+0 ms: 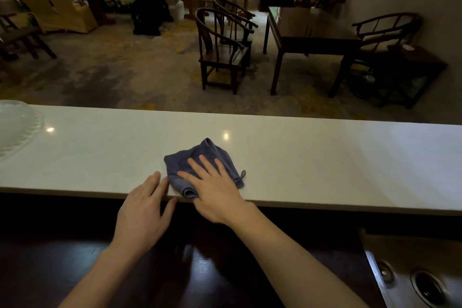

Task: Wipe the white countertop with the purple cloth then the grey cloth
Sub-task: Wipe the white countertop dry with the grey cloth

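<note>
One cloth is in play so far, a folded purple-blue terry cloth with a little hanging loop (pixel 203 166), lying near the front edge of the long glossy white countertop (pixel 325 157), roughly in the middle of what's visible. So this looks like the first half of the job, the purple wipe, and I can't spot the grey cloth anywhere in view. The right hand (pixel 215 190) is spread flat on top of the cloth, fingers splayed and pressing down, not pinching or gripping it. The left hand (pixel 145 212) is open and relaxed too, holding nothing, its fingertips resting on the counter edge just beside the cloth's left side. My guess for the next move: push the cloth along the surface with that flat palm, keeping pressure even so the folds don't bunch. Off at the far left sits a white scalloped plate (pixel 15 125), well clear of the cloth.
</note>
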The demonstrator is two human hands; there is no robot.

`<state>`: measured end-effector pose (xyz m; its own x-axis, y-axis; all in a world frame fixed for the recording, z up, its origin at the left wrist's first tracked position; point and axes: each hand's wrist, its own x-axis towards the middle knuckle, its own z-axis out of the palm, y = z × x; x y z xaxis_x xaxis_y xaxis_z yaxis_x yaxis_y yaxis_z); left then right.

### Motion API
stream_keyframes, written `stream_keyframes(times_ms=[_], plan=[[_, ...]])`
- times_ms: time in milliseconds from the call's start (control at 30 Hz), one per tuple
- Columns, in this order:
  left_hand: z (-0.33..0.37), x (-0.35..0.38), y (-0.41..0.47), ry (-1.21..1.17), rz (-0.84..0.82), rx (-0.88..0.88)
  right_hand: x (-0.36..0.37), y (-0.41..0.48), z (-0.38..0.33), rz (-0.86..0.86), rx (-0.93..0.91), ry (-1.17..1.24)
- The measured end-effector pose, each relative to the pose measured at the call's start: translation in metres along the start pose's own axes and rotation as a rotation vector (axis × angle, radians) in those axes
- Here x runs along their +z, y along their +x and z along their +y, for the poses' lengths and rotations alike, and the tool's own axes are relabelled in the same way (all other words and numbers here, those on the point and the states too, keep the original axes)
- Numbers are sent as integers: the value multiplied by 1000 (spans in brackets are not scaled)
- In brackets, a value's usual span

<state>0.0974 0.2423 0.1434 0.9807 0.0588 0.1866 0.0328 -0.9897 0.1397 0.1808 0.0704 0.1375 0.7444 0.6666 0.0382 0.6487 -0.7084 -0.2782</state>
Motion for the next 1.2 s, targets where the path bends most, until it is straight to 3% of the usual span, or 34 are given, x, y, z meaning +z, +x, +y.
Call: stream_keyframes(times_ms=[367, 733, 967, 1100, 1200], plan=[[8, 4, -6, -36, 14, -54, -16, -74, 56, 123, 74, -97], [10, 6, -13, -60, 7, -36, -37, -129, 109, 257, 580, -168], [10, 3, -12, -69, -17, -35, -44, -68, 84, 166, 797, -49], [7, 4, -10, -80, -29, -16, -49, -26, 75, 89, 784, 8], [6, 4, -8, -81, -27, -13, -43, -1, 60, 22, 638, 17]])
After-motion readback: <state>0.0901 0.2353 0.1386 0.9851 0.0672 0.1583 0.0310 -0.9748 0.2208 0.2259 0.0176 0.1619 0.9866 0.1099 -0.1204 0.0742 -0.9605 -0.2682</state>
